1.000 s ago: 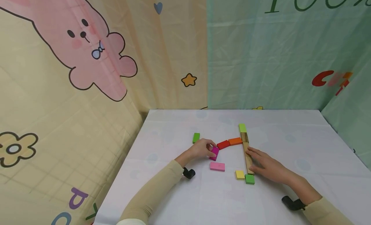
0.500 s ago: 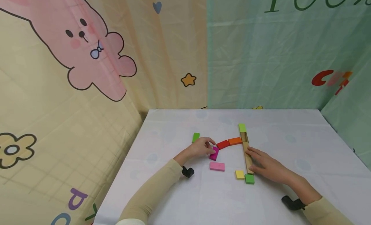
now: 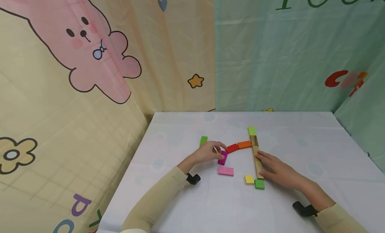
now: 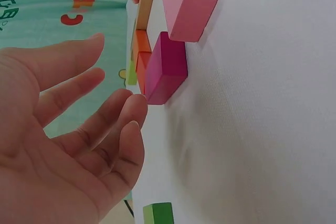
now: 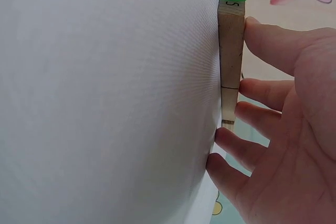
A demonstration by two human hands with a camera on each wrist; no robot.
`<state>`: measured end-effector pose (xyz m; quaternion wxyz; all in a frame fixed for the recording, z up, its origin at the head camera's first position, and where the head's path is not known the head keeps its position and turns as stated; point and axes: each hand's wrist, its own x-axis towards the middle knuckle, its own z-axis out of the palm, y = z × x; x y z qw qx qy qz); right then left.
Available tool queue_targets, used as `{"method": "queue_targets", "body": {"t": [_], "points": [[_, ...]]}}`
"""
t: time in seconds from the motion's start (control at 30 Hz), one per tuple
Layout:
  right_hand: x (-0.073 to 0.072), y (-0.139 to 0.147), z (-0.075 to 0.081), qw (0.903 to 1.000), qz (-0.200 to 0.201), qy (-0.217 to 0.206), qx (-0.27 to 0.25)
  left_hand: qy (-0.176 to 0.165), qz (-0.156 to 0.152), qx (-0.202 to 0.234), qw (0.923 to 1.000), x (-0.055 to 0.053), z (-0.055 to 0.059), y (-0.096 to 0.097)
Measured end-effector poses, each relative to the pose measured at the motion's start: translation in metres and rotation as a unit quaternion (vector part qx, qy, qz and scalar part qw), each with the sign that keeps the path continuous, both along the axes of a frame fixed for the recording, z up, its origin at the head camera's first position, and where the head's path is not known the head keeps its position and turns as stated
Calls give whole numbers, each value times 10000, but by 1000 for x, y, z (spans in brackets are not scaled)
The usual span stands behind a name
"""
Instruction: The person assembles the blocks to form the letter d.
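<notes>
My left hand (image 3: pixel 208 151) hovers right beside a magenta block (image 3: pixel 223 158), its fingers loosely bent and spread. In the left wrist view the thumb and forefinger stand apart, with nothing between them. A red block (image 3: pixel 232 148) and an orange block (image 3: pixel 244 145) run from the magenta one to a line of plain wooden blocks (image 3: pixel 257 163). My right hand (image 3: pixel 278 169) rests along that line's right side, its fingertips touching the wood in the right wrist view. A light green block (image 3: pixel 252 131) caps the far end and a green block (image 3: pixel 259 184) the near end.
A pink block (image 3: pixel 226 171) lies just in front of the magenta one. Left of the near green block sits a yellow block (image 3: pixel 249 180). Another green block (image 3: pixel 204 141) lies behind the left hand. All rest on a white-covered table (image 3: pixel 180 209) against printed curtains.
My left thumb and forefinger have come away from the magenta block, which stays in place. The right hand holds its position by the wooden line. The head view has tilted slightly.
</notes>
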<state>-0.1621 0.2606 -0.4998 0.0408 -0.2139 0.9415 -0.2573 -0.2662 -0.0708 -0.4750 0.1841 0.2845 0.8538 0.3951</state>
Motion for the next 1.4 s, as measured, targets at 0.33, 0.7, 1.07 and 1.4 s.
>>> {"method": "queue_targets", "body": {"t": [0.33,0.7,1.07,1.4], "points": [[-1,1,1,10000,5,13,24,119,-60,-46,9999,18,5,-4],[-1,3,1,10000,38,23,-49,149,-308,-153,9993,34,-6,-6],[1,2,3,9999,66,74,-115,112,-171,-217,9996,45,-14,-9],[0,3,-2,9999,78,16,-124,469,-102,-446,9978,51,-17,-6]]}}
